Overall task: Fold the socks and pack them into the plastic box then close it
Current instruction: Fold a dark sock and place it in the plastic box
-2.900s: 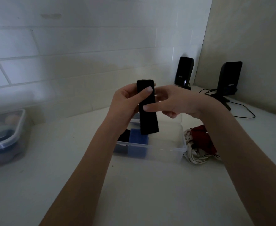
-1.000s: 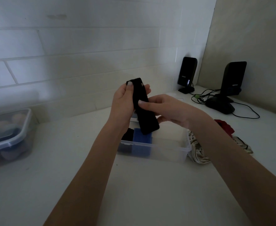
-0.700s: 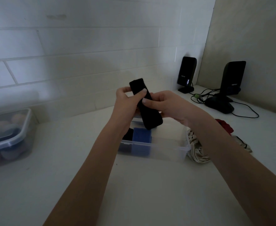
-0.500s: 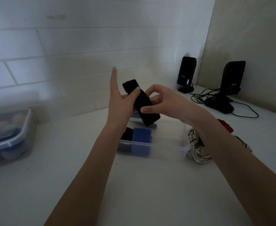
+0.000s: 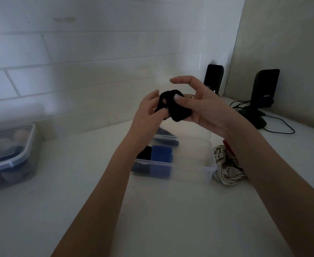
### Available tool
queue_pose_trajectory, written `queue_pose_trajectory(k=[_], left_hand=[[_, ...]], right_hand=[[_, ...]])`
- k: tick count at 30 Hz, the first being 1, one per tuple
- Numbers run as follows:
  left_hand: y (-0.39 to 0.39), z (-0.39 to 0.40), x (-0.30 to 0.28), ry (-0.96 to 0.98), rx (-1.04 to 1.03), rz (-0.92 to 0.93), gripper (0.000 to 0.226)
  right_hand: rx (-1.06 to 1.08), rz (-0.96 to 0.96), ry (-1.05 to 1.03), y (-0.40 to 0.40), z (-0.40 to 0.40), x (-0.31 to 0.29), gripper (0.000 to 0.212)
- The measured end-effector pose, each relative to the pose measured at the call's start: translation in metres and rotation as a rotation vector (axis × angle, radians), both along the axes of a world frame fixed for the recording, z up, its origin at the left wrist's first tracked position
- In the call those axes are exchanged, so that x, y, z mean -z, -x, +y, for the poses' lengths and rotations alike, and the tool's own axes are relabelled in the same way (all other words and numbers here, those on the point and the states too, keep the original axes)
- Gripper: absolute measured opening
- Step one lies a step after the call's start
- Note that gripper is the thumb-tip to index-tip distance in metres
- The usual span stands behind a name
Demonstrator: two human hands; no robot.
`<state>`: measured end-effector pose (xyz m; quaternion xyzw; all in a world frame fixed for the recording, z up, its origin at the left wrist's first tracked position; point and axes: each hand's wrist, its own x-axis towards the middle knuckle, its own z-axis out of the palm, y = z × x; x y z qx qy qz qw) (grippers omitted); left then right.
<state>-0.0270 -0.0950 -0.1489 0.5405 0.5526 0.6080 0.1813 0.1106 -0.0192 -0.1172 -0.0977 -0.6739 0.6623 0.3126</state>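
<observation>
2 hands [image 5: 148, 112] [image 5: 204, 106] bunch black sock [image 5: 176, 110] — soft, lumpy.

Dim light; a white tiled wall [image 5: 96, 58] runs behind a pale counter [image 5: 171, 219]; a beige wall [image 5: 286, 34] meets it at the right corner; two black speakers [image 5: 263, 89] with cables [image 5: 280, 127] stand there.

Black sock [image 5: 178, 108] partly masked by left hand [image 5: 148, 115] fingers and right hand [image 5: 204, 110] thumb; forearms cover plastic box [image 5: 193, 173] rear corners and most of the sock pile [image 5: 228, 167].
</observation>
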Motion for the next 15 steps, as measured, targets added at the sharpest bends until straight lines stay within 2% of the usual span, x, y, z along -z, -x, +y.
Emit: queue_pose_trajectory(k=[3, 7, 12, 15], left_hand=[[0.001, -0.003, 0.004, -0.07, 0.018, -0.045, 0.021], [0.003, 0.0, 0.005, -0.056, 0.005, -0.128, 0.019], [0.004, 0.001, 0.004, -0.018, 0.041, -0.298, 0.021], [0.004, 0.001, 0.004, 0.006, 0.107, -0.38, 0.025]], right_hand=[[-0.006, -0.025, -0.008, -0.001, -0.002, -0.002, 0.031], [0.01, -0.108, -0.012, -0.003, -0.004, -0.004, 0.037], [0.194, -0.272, -0.136, 0.002, -0.009, -0.002, 0.049], [0.268, -0.335, -0.18, 0.005, -0.015, -0.004, 0.05]])
